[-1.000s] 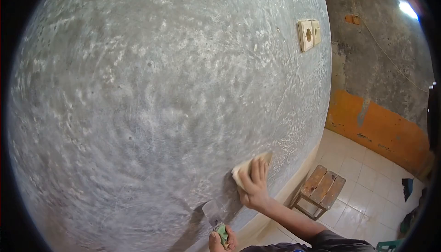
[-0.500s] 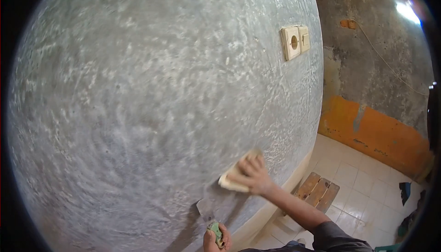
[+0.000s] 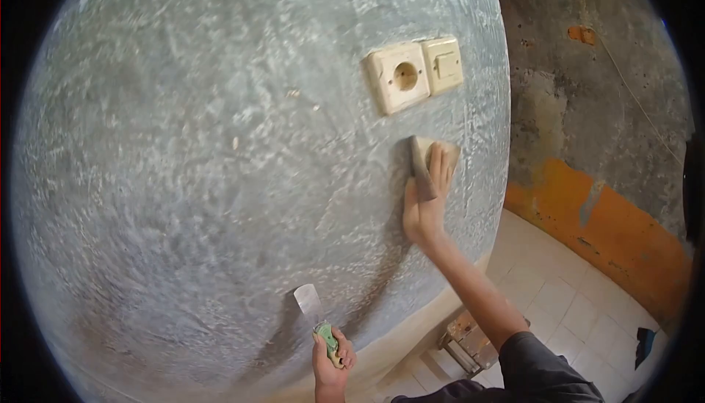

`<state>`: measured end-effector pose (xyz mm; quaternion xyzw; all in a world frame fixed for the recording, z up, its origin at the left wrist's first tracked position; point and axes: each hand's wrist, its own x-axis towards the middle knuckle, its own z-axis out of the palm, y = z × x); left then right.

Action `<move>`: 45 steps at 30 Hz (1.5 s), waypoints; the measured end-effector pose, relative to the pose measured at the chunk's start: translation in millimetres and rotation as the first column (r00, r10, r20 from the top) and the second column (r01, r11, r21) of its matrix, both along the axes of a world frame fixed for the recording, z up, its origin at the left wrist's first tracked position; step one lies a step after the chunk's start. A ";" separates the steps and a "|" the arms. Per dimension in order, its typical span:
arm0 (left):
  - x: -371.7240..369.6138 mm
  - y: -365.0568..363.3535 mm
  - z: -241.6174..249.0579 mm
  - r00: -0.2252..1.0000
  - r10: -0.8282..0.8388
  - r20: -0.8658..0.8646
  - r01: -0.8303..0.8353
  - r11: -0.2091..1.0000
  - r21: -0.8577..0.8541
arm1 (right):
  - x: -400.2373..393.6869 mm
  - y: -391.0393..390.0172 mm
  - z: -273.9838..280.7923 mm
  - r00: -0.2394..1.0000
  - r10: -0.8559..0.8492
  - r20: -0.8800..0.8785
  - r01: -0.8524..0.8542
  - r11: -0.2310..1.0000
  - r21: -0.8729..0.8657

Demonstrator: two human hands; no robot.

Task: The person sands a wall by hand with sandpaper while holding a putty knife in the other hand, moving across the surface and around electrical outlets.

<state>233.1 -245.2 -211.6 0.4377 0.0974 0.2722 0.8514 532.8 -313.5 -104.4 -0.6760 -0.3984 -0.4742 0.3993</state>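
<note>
My right hand (image 3: pixel 426 201) presses a folded tan sheet of sandpaper (image 3: pixel 427 162) flat against the grey plastered wall (image 3: pixel 220 146), just below a cream socket and switch plate (image 3: pixel 413 71). My left hand (image 3: pixel 330 359) is lower, near the bottom of the view, and grips the green handle of a putty knife (image 3: pixel 314 317). The knife's metal blade points up and lies close to the wall.
A small wooden stool (image 3: pixel 470 340) stands on the white tiled floor (image 3: pixel 573 307) under my right arm. The side wall (image 3: pixel 609 124) at right is rough grey above with an orange band at its base. A dark cloth lies at the far right of the floor.
My right hand has slid the sandpaper up and to the right along the wall, from low down to just under the socket. The view has shifted, and the left hand still holds the knife.
</note>
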 end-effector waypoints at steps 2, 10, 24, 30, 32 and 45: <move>17.6 -11.3 5.4 1.000 0.006 0.014 -0.006 1.000 -0.012 | -9.6 -9.7 -2.9 0.999 -0.035 -0.003 0.034 0.986 -0.165; 69.4 -25.1 8.0 0.999 -0.046 -0.008 0.046 0.998 -0.032 | 34.1 -24.2 8.8 0.961 -0.016 -0.276 0.104 0.945 0.309; 150.5 -26.6 12.0 0.965 -0.257 -0.053 0.256 0.966 -0.028 | 55.4 -44.0 -79.2 0.991 0.104 -0.089 -0.104 0.995 -0.002; 171.3 -21.9 11.8 0.941 -0.337 -0.038 0.338 0.941 0.018 | 105.3 -56.7 -46.9 0.998 -0.008 -0.060 0.018 0.987 0.162; 175.0 -24.0 13.0 0.942 -0.335 -0.021 0.336 0.941 0.045 | 116.0 -68.9 -2.8 0.981 0.026 -0.191 0.022 0.970 0.244; 190.2 -57.3 10.1 0.978 -0.205 -0.036 0.205 0.979 -0.005 | 138.3 -87.5 23.4 0.981 0.054 -0.185 -0.008 0.971 0.239</move>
